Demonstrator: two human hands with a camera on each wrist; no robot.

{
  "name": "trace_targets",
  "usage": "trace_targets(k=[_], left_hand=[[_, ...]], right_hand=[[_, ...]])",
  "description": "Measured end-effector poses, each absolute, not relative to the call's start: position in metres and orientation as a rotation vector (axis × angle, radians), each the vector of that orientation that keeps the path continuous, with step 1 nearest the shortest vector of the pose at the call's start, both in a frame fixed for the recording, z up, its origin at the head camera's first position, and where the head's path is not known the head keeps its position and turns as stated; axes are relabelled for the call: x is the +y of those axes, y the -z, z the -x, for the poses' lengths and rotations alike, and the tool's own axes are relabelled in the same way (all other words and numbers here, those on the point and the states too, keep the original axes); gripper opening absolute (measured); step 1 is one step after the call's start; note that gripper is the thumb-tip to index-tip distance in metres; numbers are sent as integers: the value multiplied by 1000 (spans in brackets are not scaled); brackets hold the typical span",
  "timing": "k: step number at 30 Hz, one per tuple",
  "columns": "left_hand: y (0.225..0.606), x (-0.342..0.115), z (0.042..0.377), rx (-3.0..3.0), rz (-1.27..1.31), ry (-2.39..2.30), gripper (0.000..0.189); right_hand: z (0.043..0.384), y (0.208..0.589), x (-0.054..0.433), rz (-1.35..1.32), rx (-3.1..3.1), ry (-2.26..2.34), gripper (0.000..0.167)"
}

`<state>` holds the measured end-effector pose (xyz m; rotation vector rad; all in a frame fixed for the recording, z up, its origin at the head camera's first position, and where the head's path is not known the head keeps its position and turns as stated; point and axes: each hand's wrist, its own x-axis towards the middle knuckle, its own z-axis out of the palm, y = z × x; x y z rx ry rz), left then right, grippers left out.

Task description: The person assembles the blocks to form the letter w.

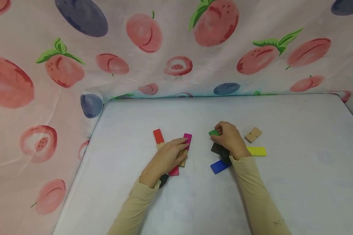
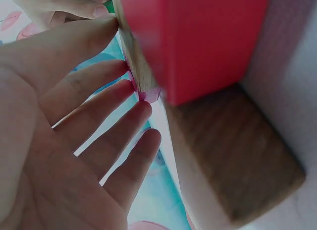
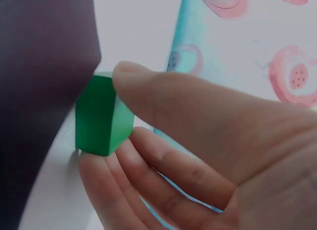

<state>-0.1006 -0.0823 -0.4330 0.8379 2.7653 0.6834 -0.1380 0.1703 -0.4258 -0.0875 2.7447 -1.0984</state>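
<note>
My right hand [image 1: 230,138] pinches a green domino [image 1: 213,133] between thumb and fingers; in the right wrist view the green domino [image 3: 96,116] stands close beside a large dark surface. Just nearer in the head view lies a black domino [image 1: 219,148], partly covered by the wrist. My left hand [image 1: 166,156] spreads its fairly straight fingers over a group of dominoes, fingertips on a magenta domino [image 1: 188,138] and a bare wood one [image 1: 182,161]. A pinkish-red domino [image 1: 174,171] shows under this hand, and a red one [image 1: 158,135] lies beyond it.
Around the right forearm lie a blue domino [image 1: 219,166], a yellow domino [image 1: 257,151] and a wooden domino with dark dots [image 1: 253,134]. Everything rests on a white table [image 1: 306,163]. A fruit-printed cloth [image 1: 164,39] hangs behind and to the left.
</note>
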Motion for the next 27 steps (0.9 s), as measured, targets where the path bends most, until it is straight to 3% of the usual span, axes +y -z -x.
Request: trace_targets(k=[27], left_hand=[[435,-83,102,2746,-837,-731,49]], right_hand=[[143,433,164,177,2771,1178,31]])
